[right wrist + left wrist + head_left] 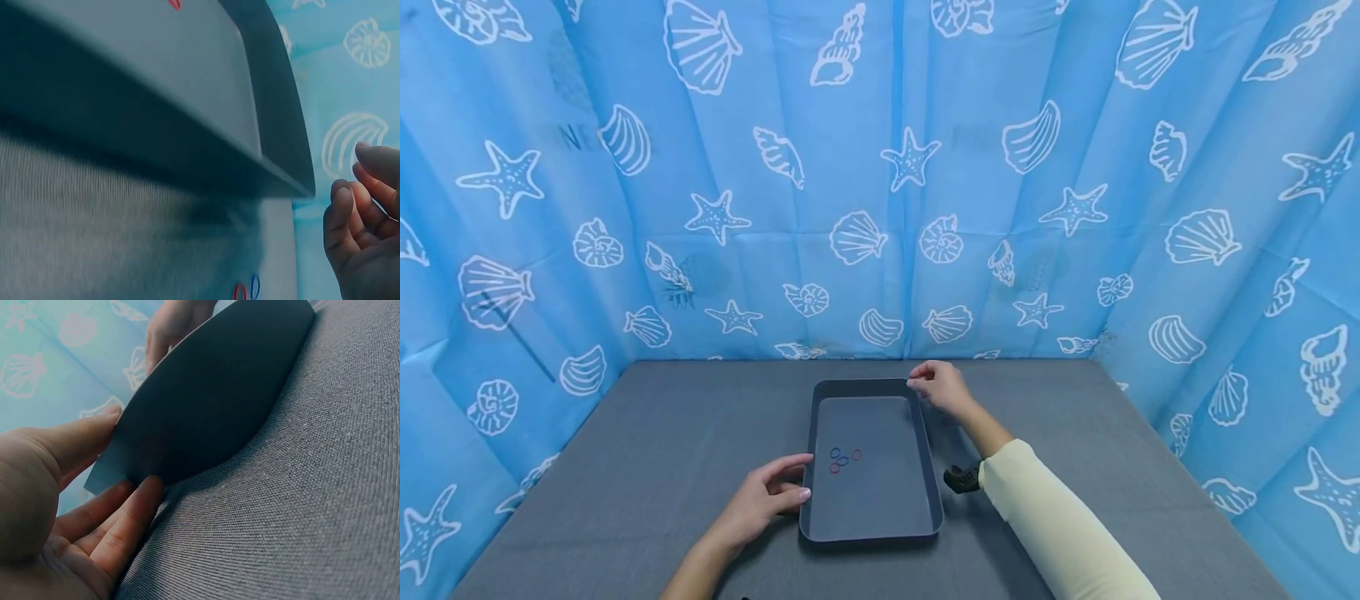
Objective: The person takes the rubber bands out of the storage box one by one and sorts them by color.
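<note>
Pale sleeve (1060, 525) lies nearest the head camera, on the right arm. Left hand (756, 498): fingers extended, tips touching the outer wall of the tray (880, 508), which sits on the table (715, 433) between both hands. Right hand (943, 388): beside the far corner, fingers loosely bent, nothing seen gripped; contact cannot be confirmed. Four bands (843, 461), two red, two blue, lie inside, nearer the left hand. One further red band (239, 292) and blue band (255, 287) show near the right hand.
</note>
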The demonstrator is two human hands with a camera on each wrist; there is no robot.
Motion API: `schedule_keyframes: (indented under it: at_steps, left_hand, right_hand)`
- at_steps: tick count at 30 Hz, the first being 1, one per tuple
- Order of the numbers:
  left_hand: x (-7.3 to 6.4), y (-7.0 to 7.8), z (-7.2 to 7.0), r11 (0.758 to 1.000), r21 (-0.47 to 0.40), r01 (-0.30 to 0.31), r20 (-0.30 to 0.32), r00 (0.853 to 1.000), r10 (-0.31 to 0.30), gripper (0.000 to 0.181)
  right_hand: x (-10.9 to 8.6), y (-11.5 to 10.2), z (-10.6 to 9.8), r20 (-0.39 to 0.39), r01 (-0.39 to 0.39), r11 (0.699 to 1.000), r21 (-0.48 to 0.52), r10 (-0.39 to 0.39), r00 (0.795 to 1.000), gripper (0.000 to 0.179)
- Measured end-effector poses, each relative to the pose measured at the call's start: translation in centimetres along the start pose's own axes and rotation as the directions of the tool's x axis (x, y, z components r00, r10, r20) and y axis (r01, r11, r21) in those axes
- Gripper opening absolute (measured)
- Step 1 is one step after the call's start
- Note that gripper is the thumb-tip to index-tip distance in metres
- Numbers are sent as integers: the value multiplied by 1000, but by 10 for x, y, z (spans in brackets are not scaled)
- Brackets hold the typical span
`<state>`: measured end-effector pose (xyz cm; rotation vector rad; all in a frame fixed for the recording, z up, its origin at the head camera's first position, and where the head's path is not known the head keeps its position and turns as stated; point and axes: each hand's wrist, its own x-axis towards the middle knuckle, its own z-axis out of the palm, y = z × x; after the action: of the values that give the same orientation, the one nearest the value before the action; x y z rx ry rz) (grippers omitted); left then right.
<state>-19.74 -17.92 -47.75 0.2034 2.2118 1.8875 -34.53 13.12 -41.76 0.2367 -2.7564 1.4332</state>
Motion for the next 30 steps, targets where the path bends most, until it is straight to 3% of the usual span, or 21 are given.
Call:
schedule_keyframes:
  at_steps: [13,30]
  left_hand:
    - [2,-1,-1,1000,-11,17,-6,1000,-17,58]
    - [1,-1,-2,1000,-11,15,13,1000,-14,57]
  right_hand:
    - [-7,-23,31,118,73,996,45,-78,990,17]
    - [-12,-31,58,311,139,990,6,-134,941,26]
